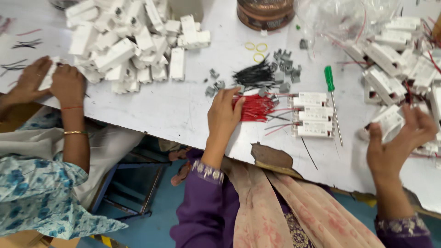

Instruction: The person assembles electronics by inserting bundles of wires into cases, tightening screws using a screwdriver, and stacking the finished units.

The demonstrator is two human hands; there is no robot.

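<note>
Fingertips of the left hand (223, 111) were pressed onto a bundle of red wires (253, 108) on the white table (174, 110) — a wire apparently being picked out. The right hand (398, 140), fingers curled, gripped a white plastic box (388, 119); next, one strand would need pinching free beside three finished boxes (313, 115).

White worktable (183, 110), scuffed, front edge chipped near the middle; on it a heap of white plastic housings (133, 41) at upper left; bundle of red wires (255, 108) and bundle of black wires (252, 76) mid-table; small grey clips (285, 64) scattered around them; three yellow rubber bands (257, 49); green-handled screwdriver (331, 92); three white driver boxes (314, 114) stacked in a row beside it; more wired white boxes (395, 59) at right; a copper-coloured round tin (265, 13) at the top edge.
</note>
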